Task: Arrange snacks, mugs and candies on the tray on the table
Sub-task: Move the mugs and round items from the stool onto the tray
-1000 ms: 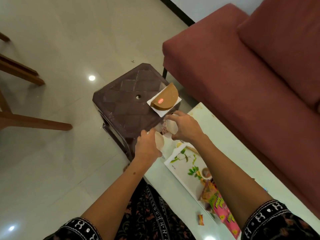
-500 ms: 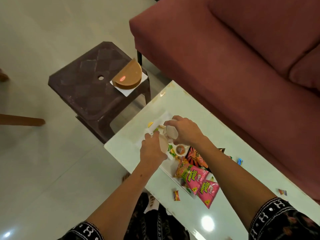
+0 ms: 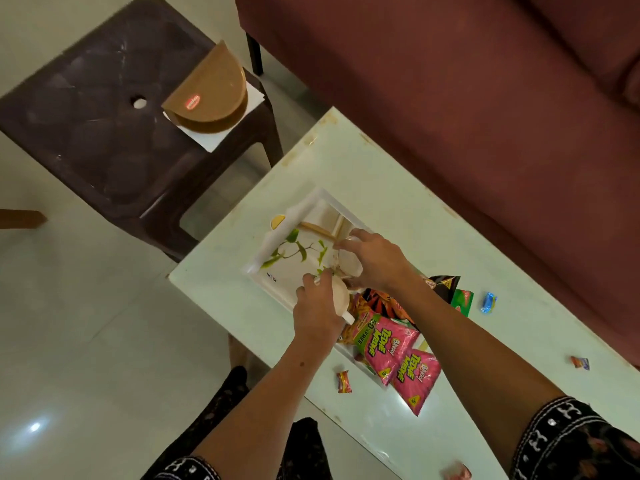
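A white tray (image 3: pixel 277 247) with a green leaf print lies on the pale glass table (image 3: pixel 398 188). My left hand (image 3: pixel 317 310) grips a cream mug (image 3: pixel 341 299) low over the tray's near side. Just beyond it, my right hand (image 3: pixel 377 259) holds a second cream mug (image 3: pixel 349 263) over the tray's middle. Pink snack packets (image 3: pixel 391 348) and an orange-black packet (image 3: pixel 384 304) lie across the tray's right end. Loose candies lie on the table: a red one (image 3: pixel 344 381), a blue one (image 3: pixel 488 302), another wrapped one (image 3: pixel 580 362).
A dark brown plastic stool (image 3: pixel 104 109) stands to the left of the table, with a brown half-round box (image 3: pixel 207 95) on white paper. A maroon sofa (image 3: pixel 485 98) runs behind the table. A black and a green packet (image 3: pixel 453 289) lie beside the tray.
Both hands carried the mugs from beside the stool to low over the tray. The view swung down and right, bringing the table and snack packets into sight.
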### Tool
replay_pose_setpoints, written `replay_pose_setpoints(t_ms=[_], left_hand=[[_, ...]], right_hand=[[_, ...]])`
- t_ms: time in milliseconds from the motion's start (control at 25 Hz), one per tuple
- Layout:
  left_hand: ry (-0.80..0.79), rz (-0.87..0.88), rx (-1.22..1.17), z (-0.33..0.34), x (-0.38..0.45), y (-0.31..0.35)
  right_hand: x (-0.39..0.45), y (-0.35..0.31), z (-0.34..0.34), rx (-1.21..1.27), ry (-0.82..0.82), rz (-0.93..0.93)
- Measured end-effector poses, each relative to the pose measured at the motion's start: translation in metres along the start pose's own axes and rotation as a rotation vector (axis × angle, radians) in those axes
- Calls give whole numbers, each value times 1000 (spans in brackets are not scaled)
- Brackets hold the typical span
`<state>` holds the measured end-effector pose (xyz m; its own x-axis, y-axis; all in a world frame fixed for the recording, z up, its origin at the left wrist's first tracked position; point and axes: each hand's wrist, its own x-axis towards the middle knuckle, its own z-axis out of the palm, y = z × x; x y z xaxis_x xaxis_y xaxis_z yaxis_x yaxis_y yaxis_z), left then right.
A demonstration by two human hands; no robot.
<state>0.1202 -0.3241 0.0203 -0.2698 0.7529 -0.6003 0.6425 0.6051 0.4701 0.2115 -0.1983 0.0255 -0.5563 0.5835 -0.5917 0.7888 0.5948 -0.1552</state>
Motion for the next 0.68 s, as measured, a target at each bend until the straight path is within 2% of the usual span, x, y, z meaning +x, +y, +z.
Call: replay_pose_setpoints(t_ms=[480, 680], left_hand=[[53, 32, 38, 19, 4, -1], [9, 22, 28, 16, 2, 0]], right_hand=[[4, 8, 13, 20, 20, 30], [-5, 10, 8, 66, 32, 40]])
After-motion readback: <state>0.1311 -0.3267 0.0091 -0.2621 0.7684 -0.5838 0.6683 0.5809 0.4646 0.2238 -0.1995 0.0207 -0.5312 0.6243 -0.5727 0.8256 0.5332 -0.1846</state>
